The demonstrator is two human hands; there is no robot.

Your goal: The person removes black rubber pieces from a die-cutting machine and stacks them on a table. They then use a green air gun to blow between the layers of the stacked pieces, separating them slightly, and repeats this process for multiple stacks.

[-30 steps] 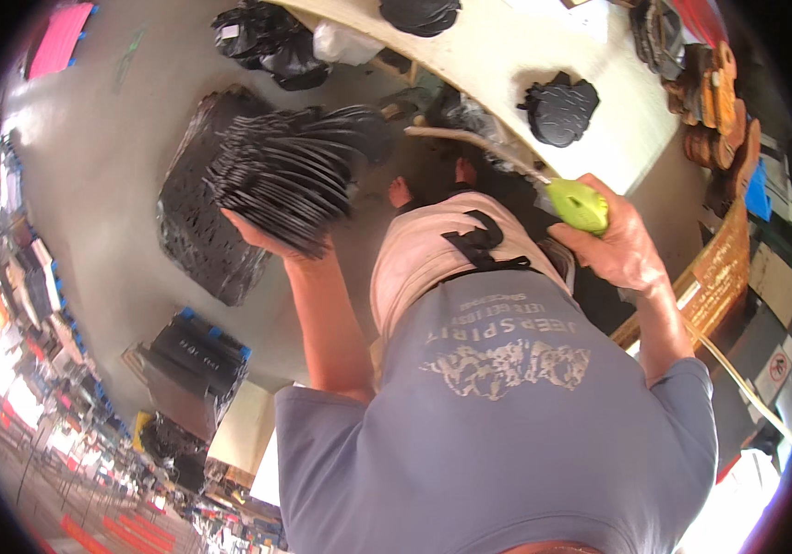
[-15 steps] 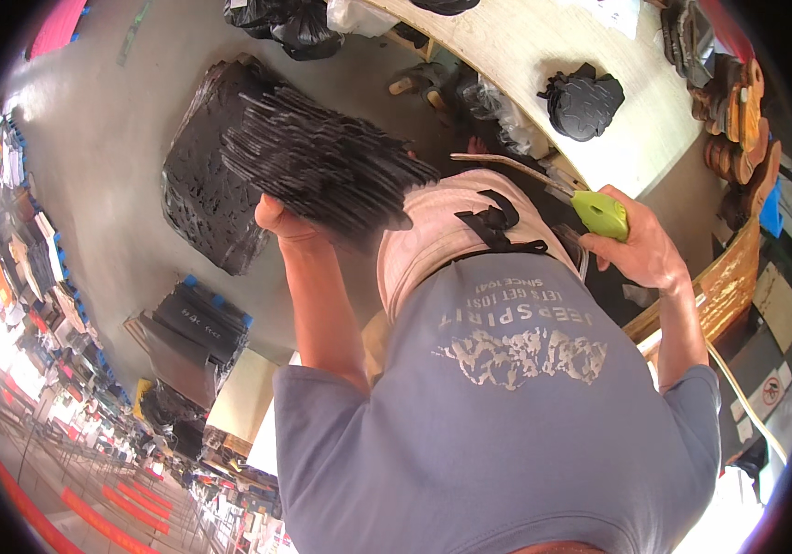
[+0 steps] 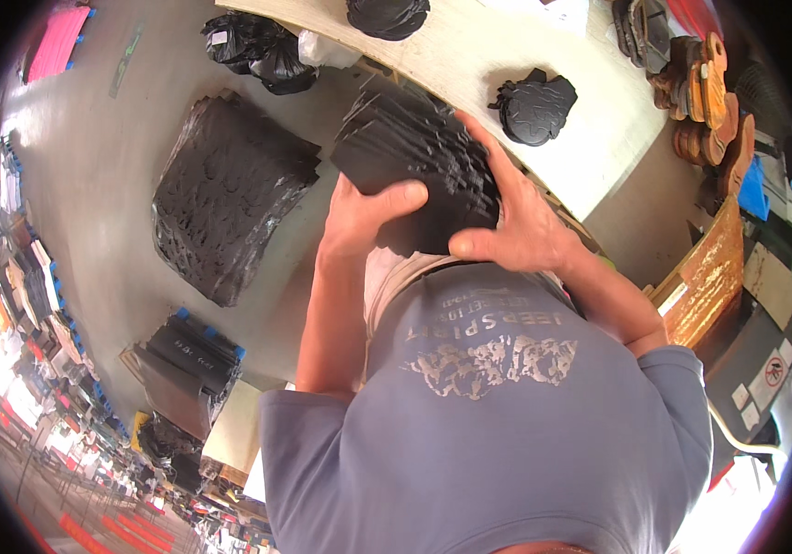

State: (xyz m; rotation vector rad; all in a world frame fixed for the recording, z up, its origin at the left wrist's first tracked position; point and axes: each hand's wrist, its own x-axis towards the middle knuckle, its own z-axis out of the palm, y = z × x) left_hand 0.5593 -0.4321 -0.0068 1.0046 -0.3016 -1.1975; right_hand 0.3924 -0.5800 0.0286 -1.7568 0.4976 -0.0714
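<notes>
Both hands [image 3: 359,217] I watch from afar grip a black sheet stack [image 3: 424,152], the worktop [image 3: 479,60] at its one o'clock.

Pale lettering [image 3: 484,325] stands upside down on my grey shirt [image 3: 498,452] at five o'clock. Toward four, a red-ringed prohibition sign [image 3: 774,372] marks a dark panel [image 3: 750,347]; at eight, I see white handwriting [image 3: 195,355] on a dark stack [image 3: 191,372].

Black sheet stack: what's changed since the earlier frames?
The right hand let go of the green-handled tool, now out of view, and took hold of the black sheet stack, which moved right in the left hand. The black floor pile stayed put.
</notes>
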